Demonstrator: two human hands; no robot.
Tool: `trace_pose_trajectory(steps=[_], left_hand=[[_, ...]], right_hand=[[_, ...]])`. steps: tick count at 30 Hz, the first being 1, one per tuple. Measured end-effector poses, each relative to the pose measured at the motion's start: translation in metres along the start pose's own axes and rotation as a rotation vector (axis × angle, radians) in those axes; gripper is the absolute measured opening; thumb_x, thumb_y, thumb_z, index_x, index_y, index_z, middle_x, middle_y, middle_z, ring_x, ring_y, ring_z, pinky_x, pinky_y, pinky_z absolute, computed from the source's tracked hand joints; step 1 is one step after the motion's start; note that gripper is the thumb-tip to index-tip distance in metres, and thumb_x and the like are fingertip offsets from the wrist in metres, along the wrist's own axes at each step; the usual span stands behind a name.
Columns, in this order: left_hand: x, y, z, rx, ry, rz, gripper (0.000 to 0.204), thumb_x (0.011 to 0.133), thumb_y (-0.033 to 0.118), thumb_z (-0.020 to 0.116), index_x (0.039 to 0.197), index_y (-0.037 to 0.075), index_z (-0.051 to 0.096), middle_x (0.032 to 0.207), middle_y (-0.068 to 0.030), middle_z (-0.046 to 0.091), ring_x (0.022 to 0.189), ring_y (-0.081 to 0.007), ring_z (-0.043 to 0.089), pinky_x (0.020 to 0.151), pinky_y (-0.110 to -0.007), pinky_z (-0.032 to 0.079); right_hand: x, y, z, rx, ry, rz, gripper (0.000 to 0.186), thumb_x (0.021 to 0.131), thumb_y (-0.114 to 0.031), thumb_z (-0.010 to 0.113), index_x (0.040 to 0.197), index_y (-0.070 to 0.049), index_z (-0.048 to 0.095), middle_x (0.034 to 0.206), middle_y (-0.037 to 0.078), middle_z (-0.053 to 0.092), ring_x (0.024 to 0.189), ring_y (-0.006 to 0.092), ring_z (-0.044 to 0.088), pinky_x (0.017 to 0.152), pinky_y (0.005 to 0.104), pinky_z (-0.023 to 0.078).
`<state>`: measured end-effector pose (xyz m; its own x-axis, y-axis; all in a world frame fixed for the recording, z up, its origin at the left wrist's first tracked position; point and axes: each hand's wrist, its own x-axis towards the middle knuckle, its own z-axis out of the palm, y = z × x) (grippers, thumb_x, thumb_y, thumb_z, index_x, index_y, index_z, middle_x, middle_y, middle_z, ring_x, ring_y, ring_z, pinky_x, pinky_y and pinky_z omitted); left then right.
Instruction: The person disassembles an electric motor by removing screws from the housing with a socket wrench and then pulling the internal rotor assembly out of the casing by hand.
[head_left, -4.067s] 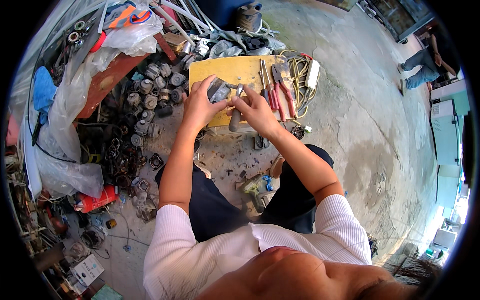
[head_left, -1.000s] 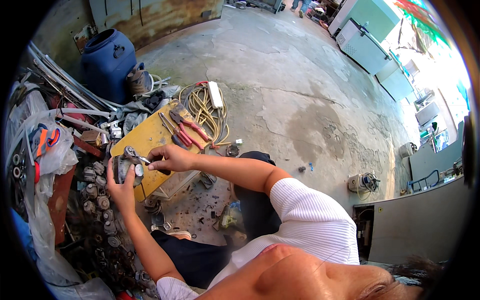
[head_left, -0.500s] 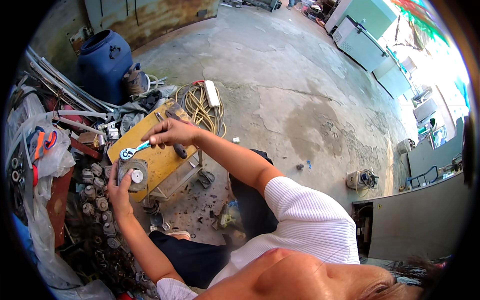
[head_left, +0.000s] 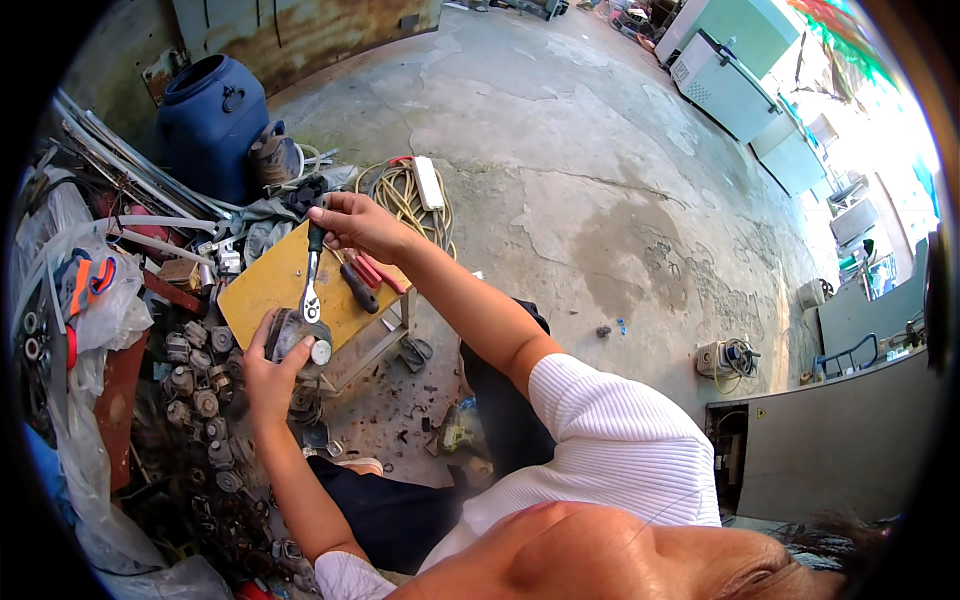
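Note:
My left hand [head_left: 272,372] is closed round a small grey motor [head_left: 286,338] with a pale round boss, held at the near edge of a yellow-topped low table [head_left: 262,288]. Between thumb and fingers, my right hand [head_left: 362,226] grips the dark handle of a ratchet wrench [head_left: 312,268]. The wrench's shiny head meets the far side of the motor; the fastener under it is hidden. On the tabletop by my right wrist lie a dark-handled tool [head_left: 359,288] and red-handled pliers [head_left: 380,274].
Many old motors [head_left: 205,405] are heaped left of the table. A blue barrel [head_left: 210,125], a coiled yellow cable [head_left: 400,200] and a white power strip [head_left: 428,183] stand or lie beyond it. A green power tool [head_left: 462,428] rests on the floor by my leg.
My right hand has swung the wrench handle away from me, so it now points toward the far side. My left hand has shifted right and turned the motor. The red-handled pliers show more.

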<state>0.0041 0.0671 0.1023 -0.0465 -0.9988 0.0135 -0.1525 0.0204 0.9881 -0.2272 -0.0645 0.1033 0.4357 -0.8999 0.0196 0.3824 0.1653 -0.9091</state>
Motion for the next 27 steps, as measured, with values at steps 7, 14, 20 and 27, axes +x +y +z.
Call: trace_pose_trajectory(steps=[7,14,20,27], left_hand=[[0.003,0.007,0.006,0.021,-0.010,-0.009,0.061,0.076,0.012,0.076,0.128,-0.010,0.052,0.107,-0.0107,0.066,0.092,-0.0134,0.062,0.084,-0.028,0.049],[0.012,0.000,0.006,0.145,0.137,0.009,0.063,0.075,0.022,0.079,0.127,-0.005,0.056,0.108,-0.0094,0.066,0.094,-0.0133,0.061,0.085,-0.028,0.048],[0.041,-0.056,-0.001,-0.028,0.311,0.142,0.051,0.082,0.020,0.072,0.124,-0.003,0.055,0.109,-0.0106,0.066,0.098,-0.0200,0.063,0.088,-0.031,0.049],[0.040,-0.056,-0.020,-0.651,0.210,0.096,0.047,0.095,0.016,0.055,0.136,-0.005,0.044,0.109,-0.0126,0.064,0.090,-0.0176,0.064,0.075,-0.029,0.053]], right_hand=[[-0.015,-0.034,0.020,-0.330,0.020,-0.108,0.026,0.099,-0.023,0.058,0.116,-0.004,0.057,0.088,-0.002,0.063,0.071,0.0038,0.057,0.064,0.0208,0.049],[-0.051,-0.054,0.075,-0.712,-0.066,-0.494,0.029,0.096,-0.010,0.057,0.124,-0.005,0.050,0.096,0.006,0.066,0.070,0.0143,0.068,0.067,0.0292,0.055],[-0.068,-0.030,0.122,-1.236,-0.266,-0.756,0.046,0.078,0.000,0.063,0.122,-0.011,0.054,0.115,0.009,0.061,0.088,0.0301,0.067,0.071,0.0390,0.055],[-0.072,-0.002,0.137,-1.093,-0.387,-0.722,0.037,0.080,-0.016,0.070,0.115,-0.009,0.060,0.120,0.015,0.053,0.097,0.0371,0.062,0.079,0.0445,0.053]])
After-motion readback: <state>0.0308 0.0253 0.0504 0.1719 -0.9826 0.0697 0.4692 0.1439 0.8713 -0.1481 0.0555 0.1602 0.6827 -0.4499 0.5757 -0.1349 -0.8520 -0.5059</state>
